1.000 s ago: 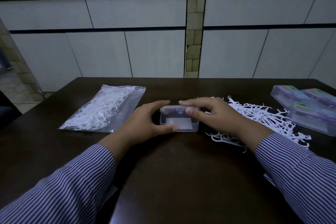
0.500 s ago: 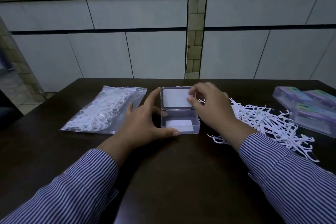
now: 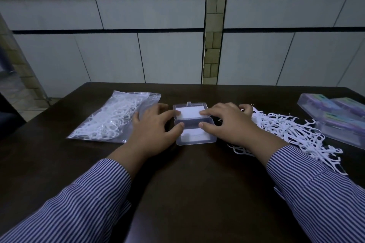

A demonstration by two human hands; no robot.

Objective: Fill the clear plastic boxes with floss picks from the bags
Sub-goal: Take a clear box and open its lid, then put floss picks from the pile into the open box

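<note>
1. Fingers (image 3: 178, 113) of our left hand (image 3: 152, 130) lie nearly straight: the forefinger tip presses the left edge of the lid (image 3: 190, 111), the thumb touches the left rim of the base. Our right hand (image 3: 231, 124) mirrors this, forefinger on the lid's right edge, thumb on the base rim. Neither hand curls round anything; both are relaxed and pressing.

2. We find the clear plastic box (image 3: 195, 136) at the middle of the dark table (image 3: 187, 183), open, its lid laid back flat on the far side with the latch tab pointing away.

3. Contents of the box: a white rectangle shows in the base and another in the lid; we cannot tell whether these are labels or paper inserts. No floss picks are seen inside.

4. Left of the box lies a sealed-looking bag of floss picks (image 3: 116, 118), just beside our left hand; whether its zip is closed we cannot tell.

5. Right of the box, a loose pile of floss picks (image 3: 292, 132) lies spread on the table, partly under our right wrist.

6. At the far right edge stand closed boxes (image 3: 335, 118) with coloured contents showing through; we judge these finished, though their contents are unclear.

7. Assessment: this box is opened and ready; filling and closing it are not yet done, and one bag appears unused.
</note>
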